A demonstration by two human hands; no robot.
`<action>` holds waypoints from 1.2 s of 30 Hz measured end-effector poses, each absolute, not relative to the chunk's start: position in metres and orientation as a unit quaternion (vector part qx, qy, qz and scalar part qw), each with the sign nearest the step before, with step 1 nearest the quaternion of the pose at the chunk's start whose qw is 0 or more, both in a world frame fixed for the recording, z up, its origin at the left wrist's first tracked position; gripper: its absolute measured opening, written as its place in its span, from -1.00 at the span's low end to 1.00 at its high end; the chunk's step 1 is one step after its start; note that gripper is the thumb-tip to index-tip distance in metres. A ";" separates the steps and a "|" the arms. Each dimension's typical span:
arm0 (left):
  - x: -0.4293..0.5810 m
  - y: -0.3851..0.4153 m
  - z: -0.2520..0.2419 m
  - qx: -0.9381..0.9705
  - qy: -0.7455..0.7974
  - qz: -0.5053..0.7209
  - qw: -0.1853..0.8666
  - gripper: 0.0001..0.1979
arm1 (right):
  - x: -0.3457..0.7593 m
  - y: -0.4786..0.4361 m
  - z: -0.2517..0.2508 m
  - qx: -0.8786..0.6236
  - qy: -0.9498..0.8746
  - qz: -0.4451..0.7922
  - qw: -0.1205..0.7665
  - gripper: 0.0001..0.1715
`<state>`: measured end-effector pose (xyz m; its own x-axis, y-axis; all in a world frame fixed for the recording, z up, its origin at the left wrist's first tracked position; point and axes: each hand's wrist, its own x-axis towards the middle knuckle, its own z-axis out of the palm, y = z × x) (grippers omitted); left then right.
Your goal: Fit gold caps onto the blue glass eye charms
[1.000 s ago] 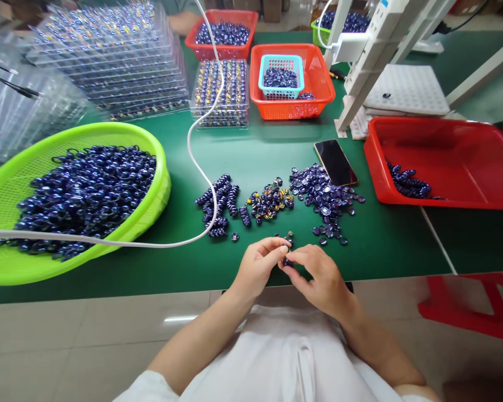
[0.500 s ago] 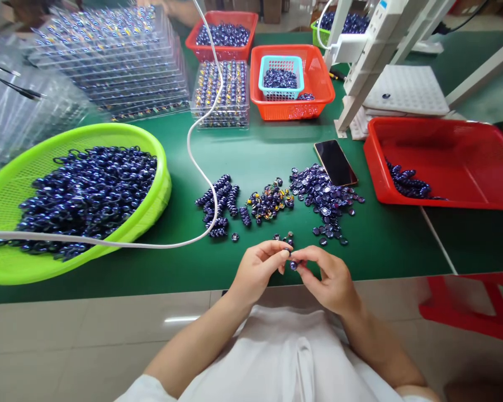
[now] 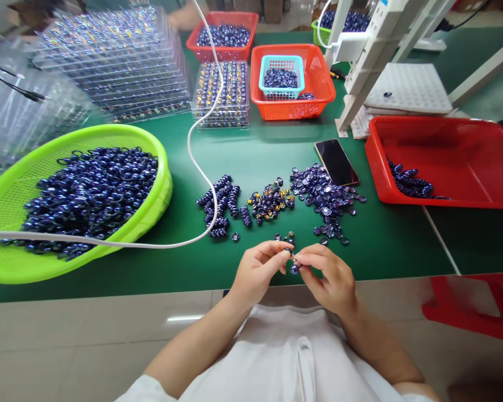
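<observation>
Close together over the table's near edge, both hands pinch small shiny dark-blue parts. Between thumb and fingers, my left hand (image 3: 257, 268) grips a small dark-blue piece, mostly covered by the fingertips. My right hand (image 3: 329, 276) is closed on a round dark-blue bead (image 3: 294, 269), which shows below its fingertips. Whether the two pieces are joined cannot be made out. Just beyond the fingers lie a few loose small parts (image 3: 291, 239). Farther off are a pile of blue-and-yellow pieces (image 3: 270, 202), stacked dark-blue ridged pieces (image 3: 222, 198) and a heap of flat dark-blue caps (image 3: 324, 192).
A lime-green basket (image 3: 165, 184) of dark looped parts stands left, with a white cable (image 3: 193, 151) crossing it. A phone (image 3: 336, 162) touches the caps. Red trays (image 3: 456, 201) (image 3: 293, 114), stacked clear trays (image 3: 121, 72) and a metal post (image 3: 360, 67) stand around. Another person's arm (image 3: 188, 15) shows behind.
The right hand has shifted slightly, and the bead at its fingertips sits a little lower and shows more. The left hand keeps nearly the same place and pinch.
</observation>
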<state>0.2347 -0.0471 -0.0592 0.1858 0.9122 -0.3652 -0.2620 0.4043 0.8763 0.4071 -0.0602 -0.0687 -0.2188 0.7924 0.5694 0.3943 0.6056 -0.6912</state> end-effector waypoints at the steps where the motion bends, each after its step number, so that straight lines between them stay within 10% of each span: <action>1: 0.235 -0.047 -0.058 0.348 0.479 0.424 0.686 -0.80 | 0.407 -0.061 -0.069 -0.390 -0.753 0.207 0.488 -0.60; 36: 0.231 -0.053 -0.057 0.611 0.471 0.432 0.467 -0.84 | 0.400 -0.062 -0.064 -0.439 -0.764 0.142 0.451 -0.65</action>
